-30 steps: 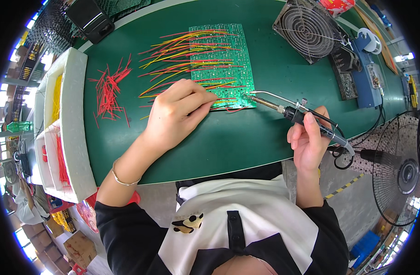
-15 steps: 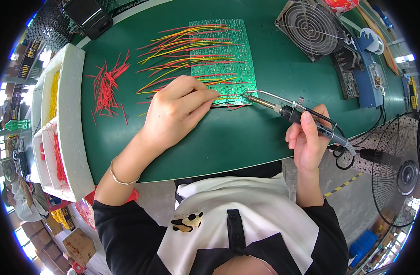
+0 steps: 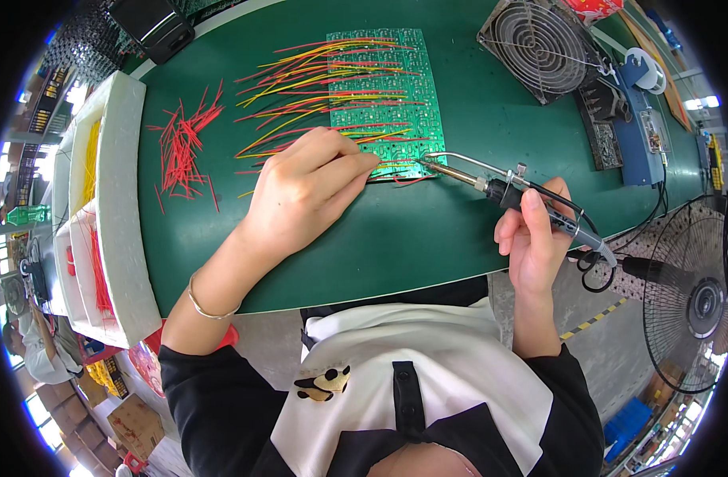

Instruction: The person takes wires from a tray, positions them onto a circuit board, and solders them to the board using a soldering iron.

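A green circuit board lies on the bench, with rows of red and yellow wires running off its left side. My left hand is over the board's near left corner, thumb and forefinger pinched on a thin red wire. Its far end lies on the board; the rest is hidden by the hand. My right hand grips a soldering iron like a pen. The iron's tip meets the near part of the board, at the wire's end. A curved metal feed tube runs alongside to the tip.
Loose red wires lie in a pile on the left, beside a white foam box of yellow and red wires. At the back right stand a square metal fan and a blue device. A black fan stands at right.
The iron's tip has shifted slightly left along the board, toward my left fingertips. My left hand keeps its pinch in nearly the same place.
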